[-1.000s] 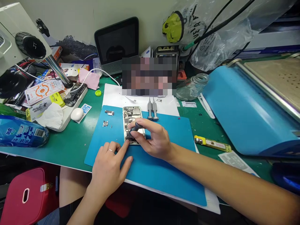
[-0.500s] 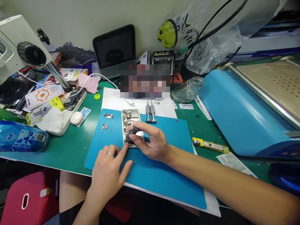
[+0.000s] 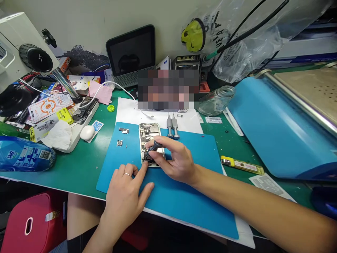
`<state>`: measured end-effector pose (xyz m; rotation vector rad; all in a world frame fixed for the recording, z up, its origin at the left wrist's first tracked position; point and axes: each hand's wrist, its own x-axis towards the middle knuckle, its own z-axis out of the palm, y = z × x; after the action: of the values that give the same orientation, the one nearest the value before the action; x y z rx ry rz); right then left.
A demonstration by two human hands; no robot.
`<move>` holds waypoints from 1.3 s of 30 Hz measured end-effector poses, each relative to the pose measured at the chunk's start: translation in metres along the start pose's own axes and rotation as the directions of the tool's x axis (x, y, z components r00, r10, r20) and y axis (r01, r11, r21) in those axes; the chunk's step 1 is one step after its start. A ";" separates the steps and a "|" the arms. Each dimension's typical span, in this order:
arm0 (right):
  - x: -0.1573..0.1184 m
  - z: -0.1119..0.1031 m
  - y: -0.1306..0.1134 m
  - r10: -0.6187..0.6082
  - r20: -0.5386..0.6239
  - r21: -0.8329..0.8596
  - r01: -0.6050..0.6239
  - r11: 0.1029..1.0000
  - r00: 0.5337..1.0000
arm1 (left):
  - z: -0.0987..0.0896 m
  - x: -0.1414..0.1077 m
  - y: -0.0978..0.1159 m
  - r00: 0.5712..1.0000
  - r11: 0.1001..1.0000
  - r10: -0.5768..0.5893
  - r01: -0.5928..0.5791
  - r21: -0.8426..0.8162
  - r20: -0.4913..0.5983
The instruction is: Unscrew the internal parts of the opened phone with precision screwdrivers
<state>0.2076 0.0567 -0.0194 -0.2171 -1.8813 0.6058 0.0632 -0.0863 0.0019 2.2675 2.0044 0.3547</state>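
Observation:
An opened smartphone [image 3: 150, 130] with its inner parts bare lies on the blue mat [image 3: 184, 203]. Thumb and fingers of my right hand [image 3: 177, 160] grip a dark screwdriver [image 3: 155, 146], held tilted over the phone's lower half; its tip is hidden. My left hand [image 3: 125, 191] rests on the mat, index fingertip touching the phone's lower left edge, thumb apart and the other fingers bent. Small phone parts [image 3: 119, 143] and a little metal-and-black piece [image 3: 124, 130] lie left of the phone. Two grey screwdrivers [image 3: 172, 127] lie to its upper right.
A microscope stand [image 3: 65, 82] rises at the left beside a white mouse-shaped object [image 3: 87, 132] and a blue pouch [image 3: 25, 153]. At the right are a yellow cutter [image 3: 242, 165], a glass jar [image 3: 217, 100] and a large blue machine [image 3: 279, 130]. A pixelated patch hides the back middle.
The whole view has shifted slightly, so things sit a little further right. Both hands keep nearly the same pose at the phone, the screwdriver still in my right hand.

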 end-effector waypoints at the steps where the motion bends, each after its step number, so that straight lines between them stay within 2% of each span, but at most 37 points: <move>1: 0.000 0.000 0.000 0.005 0.002 0.000 -0.005 1.000 1.000 | 0.000 0.000 0.000 1.000 1.000 0.004 -0.004 0.007 0.005; 24: 0.002 0.001 -0.002 0.027 -0.013 -0.042 -0.028 0.999 1.000 | -0.001 0.002 0.003 1.000 0.999 -0.015 0.014 0.029 0.024; 34: -0.004 0.001 -0.001 0.111 -0.019 -0.001 -0.111 0.994 0.994 | -0.001 0.001 0.004 1.000 1.000 -0.015 0.015 0.019 0.024; 39: -0.006 0.001 -0.001 0.105 -0.011 0.017 -0.105 0.994 0.994 | -0.001 0.001 0.005 1.000 1.000 -0.022 0.021 0.015 0.019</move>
<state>0.2094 0.0535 -0.0241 -0.3103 -1.8617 0.6896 0.0677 -0.0860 0.0044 2.2474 2.0272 0.3154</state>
